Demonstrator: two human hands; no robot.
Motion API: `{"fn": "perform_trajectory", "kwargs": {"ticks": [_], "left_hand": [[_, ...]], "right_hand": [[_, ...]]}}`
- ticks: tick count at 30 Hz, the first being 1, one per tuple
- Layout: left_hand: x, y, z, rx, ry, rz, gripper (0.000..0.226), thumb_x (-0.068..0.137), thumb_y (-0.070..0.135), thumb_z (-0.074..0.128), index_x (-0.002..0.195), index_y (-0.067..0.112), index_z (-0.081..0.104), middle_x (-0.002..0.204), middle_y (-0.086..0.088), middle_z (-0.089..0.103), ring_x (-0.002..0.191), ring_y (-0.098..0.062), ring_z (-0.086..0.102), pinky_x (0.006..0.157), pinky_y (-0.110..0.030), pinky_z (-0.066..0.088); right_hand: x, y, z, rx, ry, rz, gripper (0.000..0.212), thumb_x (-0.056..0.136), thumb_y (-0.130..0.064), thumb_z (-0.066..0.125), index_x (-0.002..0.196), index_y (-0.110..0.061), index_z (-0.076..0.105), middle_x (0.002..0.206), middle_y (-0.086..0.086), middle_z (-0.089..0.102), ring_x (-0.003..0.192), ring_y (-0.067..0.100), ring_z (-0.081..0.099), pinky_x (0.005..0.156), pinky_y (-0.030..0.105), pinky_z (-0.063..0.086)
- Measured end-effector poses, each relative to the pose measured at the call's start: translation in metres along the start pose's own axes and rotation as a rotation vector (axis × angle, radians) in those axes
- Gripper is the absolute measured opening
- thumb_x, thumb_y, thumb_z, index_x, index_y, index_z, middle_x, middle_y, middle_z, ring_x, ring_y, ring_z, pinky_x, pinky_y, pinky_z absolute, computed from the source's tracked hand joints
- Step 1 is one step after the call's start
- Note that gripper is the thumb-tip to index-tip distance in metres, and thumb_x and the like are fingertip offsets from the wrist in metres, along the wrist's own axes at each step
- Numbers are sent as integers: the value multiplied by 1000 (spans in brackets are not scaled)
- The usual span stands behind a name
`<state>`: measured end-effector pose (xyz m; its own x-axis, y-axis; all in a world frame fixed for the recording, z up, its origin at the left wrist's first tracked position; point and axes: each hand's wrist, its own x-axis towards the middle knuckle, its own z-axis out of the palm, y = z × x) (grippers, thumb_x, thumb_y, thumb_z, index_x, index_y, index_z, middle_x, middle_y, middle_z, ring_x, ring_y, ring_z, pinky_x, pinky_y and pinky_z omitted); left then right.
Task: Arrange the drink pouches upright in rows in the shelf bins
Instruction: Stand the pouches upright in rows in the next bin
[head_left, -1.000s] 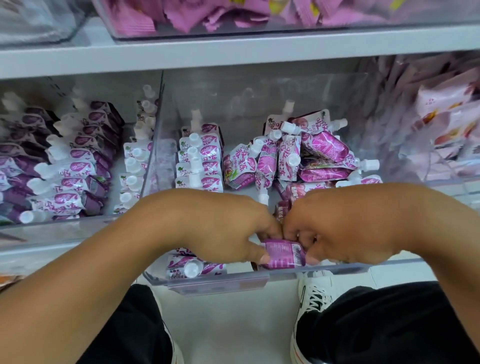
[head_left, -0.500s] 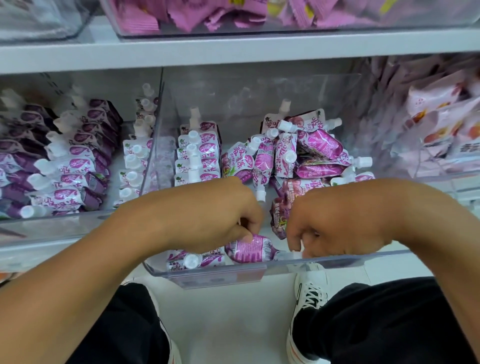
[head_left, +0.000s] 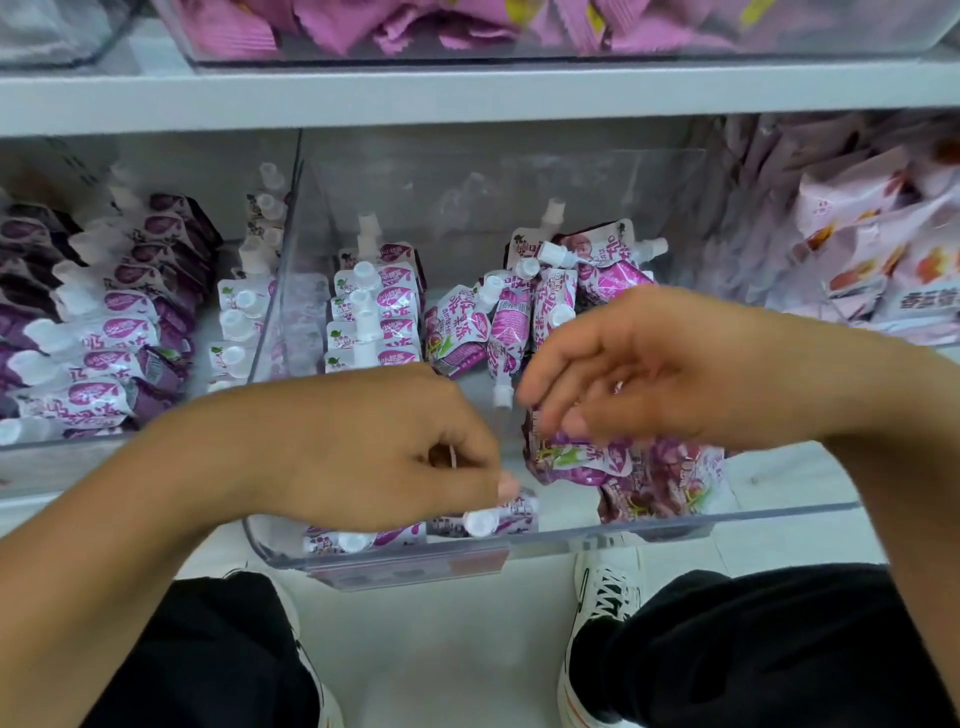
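Note:
A clear shelf bin (head_left: 675, 519) holds purple and white drink pouches with white caps. An upright row of pouches (head_left: 374, 312) stands along its left side, and loose pouches (head_left: 519, 322) lie jumbled in the middle and right. My left hand (head_left: 395, 452) is curled at the bin's front, its fingertips pinching the top of a drink pouch (head_left: 511, 514) that stands beside another front pouch (head_left: 363, 540). My right hand (head_left: 675, 374) hovers with relaxed fingers over a crumpled heap of pouches (head_left: 597, 460), holding nothing.
The neighbouring left bin (head_left: 104, 338) is packed with darker purple pouches in rows. Pale pink packs (head_left: 883, 270) fill the bin on the right. A shelf board (head_left: 467, 93) runs overhead with pink packs (head_left: 415, 26) above it. My knees and a shoe (head_left: 602, 597) are below.
My hands have drawn apart. The right hand let go, opened and rose to the right over the heap. The left hand stayed low at the front with the pouch now upright.

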<state>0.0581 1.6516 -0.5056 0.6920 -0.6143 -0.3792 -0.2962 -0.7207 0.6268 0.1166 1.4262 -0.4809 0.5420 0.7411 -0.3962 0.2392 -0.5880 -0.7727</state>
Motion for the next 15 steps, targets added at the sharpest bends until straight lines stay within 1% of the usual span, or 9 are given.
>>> {"fn": "perform_trajectory", "kwargs": {"ticks": [2,4,6,7,8,9,10,12,15], "left_hand": [[2,1,6,41,28,-7,52,78,77,46,87,34,73,77,13,68,72,-3,65,69,-30,54],[5,-1,10,36,73,12,49,75,79,49,85,38,73,79,18,67,74,0,65,67,-30,54],[8,-5,11,19,102,54,44,77,77,53,84,39,74,79,18,67,74,-1,66,64,-30,54],[9,-6,12,15,113,73,43,77,76,54,84,39,74,78,17,67,74,-1,66,63,-30,54],[9,-7,13,10,125,86,43,76,76,55,84,38,74,78,18,67,74,-1,66,63,-28,54],[8,-8,13,4,128,97,45,74,78,56,84,38,74,78,19,67,74,0,65,62,-26,54],[7,-10,12,-3,135,104,48,69,81,57,84,39,74,79,21,66,74,1,65,62,-24,54],[3,-12,10,-25,119,117,53,62,84,60,89,41,73,82,22,66,75,2,64,62,-25,55],[3,-9,12,-84,56,121,48,59,74,71,88,36,75,78,19,65,74,2,65,64,-20,53]], "right_hand": [[-8,4,-14,-326,196,41,27,76,-20,83,99,-29,71,83,-23,71,67,2,66,59,16,50],[-13,1,-17,-600,177,200,46,68,-41,85,109,-38,66,82,-31,63,71,-5,59,60,13,44],[-12,-3,-7,-693,96,334,70,65,-54,82,127,-38,57,103,-26,60,83,-6,54,72,18,45],[-9,-6,0,-735,99,366,78,64,-60,80,133,-37,52,116,-19,59,93,3,57,81,24,48],[-5,-9,8,-807,119,374,80,64,-64,78,133,-36,50,122,-12,58,101,11,58,86,31,50],[-1,-11,16,-899,153,361,77,64,-67,76,129,-34,51,120,-8,58,102,17,59,85,35,51],[4,-13,22,-988,188,342,72,65,-67,75,124,-32,51,113,-7,57,97,19,60,78,35,50],[10,-14,30,-1085,233,324,59,72,-53,78,118,-29,48,103,-4,53,89,22,60,65,32,40],[12,-13,31,-1121,245,275,39,80,-32,75,110,-28,50,98,-4,51,82,23,58,61,31,35]]}}
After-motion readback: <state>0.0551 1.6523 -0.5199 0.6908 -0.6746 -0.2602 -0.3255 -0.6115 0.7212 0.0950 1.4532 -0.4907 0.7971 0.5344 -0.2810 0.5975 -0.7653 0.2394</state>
